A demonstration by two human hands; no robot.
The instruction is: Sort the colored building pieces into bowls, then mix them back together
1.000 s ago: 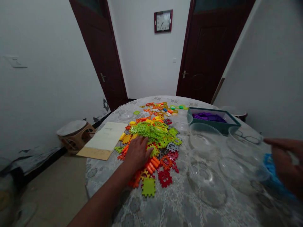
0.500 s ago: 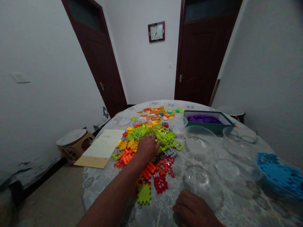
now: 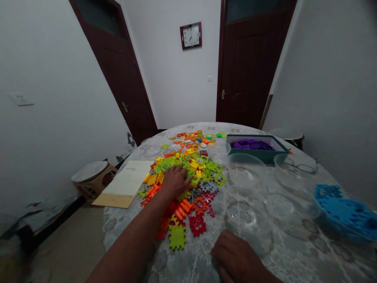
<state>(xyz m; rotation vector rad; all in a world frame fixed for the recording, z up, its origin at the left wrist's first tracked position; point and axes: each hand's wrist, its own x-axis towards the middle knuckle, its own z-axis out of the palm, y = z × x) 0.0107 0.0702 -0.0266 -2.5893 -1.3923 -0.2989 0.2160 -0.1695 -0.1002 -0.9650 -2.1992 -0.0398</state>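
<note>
My left hand (image 3: 176,181) reaches over a heaped pile of plastic building pieces, its fingers stretched out on the light-green notched pieces (image 3: 166,165) and its thumb apart. No piece shows held in it, though its palm side is hidden. Small yellow pieces (image 3: 196,167) lie just right of that hand. Orange tube-like pieces (image 3: 182,208) and dark red square pieces (image 3: 197,225) spread out below the wrist. A green notched square (image 3: 177,237) lies nearest me. My right hand (image 3: 235,255) rests on the tablecloth with curled fingers; nothing shows in it.
Clear plastic bowls (image 3: 246,167) stand right of the pile. Behind them is a dark green box (image 3: 265,157) of purple pieces (image 3: 251,144). Glasses (image 3: 304,168) and a container of blue pieces (image 3: 344,210) are far right. A pale board (image 3: 129,179) lies left.
My left hand has shifted a little left across the pile, and yellow pieces now show to its right. My right hand stays on the table. The whole view has shifted slightly.
</note>
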